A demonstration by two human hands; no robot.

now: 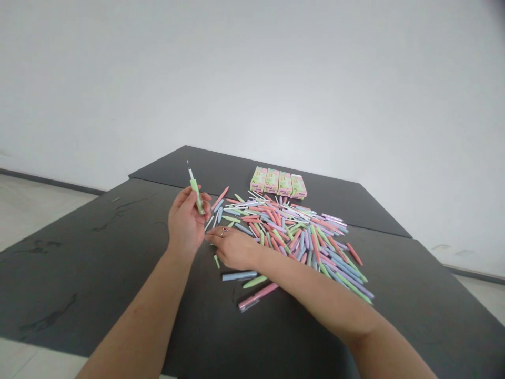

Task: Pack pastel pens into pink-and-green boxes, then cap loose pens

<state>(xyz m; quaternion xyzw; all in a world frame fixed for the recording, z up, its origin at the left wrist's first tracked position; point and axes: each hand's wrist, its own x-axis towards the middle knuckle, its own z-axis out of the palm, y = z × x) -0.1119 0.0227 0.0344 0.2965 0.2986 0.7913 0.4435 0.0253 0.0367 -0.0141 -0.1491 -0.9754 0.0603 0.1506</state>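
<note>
My left hand (185, 223) is raised above the table, its fingers closed around a light green pen barrel (194, 188). A white refill with a metal tip sticks up out of the barrel. Lower down, my right hand (236, 248) reaches across to the left edge of a heap of pastel pen parts (292, 226). Its fingers are pressed together near the tabletop; whatever is between them is too small or hidden to make out. A small green plug (216, 261) lies just below those fingers. A ring is on one right finger.
Several small pink-and-green boxes (278, 182) stand in a row behind the heap. Nearer me lie a blue capped pen (239, 276), a green barrel (254, 281) and a pink capped pen (256, 298). The black table (98, 252) has a seam toward its far side.
</note>
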